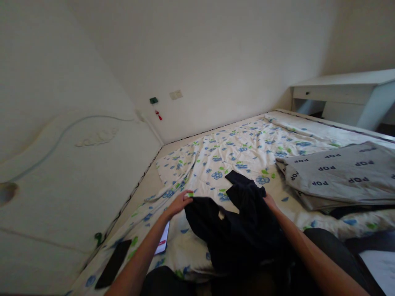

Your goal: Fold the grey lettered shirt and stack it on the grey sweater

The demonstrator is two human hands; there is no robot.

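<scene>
A dark navy garment (pixel 237 226) lies crumpled on the flowered bedsheet (pixel 240 150) in front of me. My left hand (pixel 180 202) grips its left edge with fingers closed on the cloth. My right hand (pixel 270 201) holds the garment's right side, partly hidden behind a raised fold. Both arms reach forward over my lap.
A folded grey blanket printed "POP" (pixel 339 174) lies to the right. A black phone (pixel 113 263) and a white-and-red item (pixel 163 243) lie on the sheet at left. A padded headboard (pixel 61 172) runs along the left; a white desk (pixel 345 92) stands at far right.
</scene>
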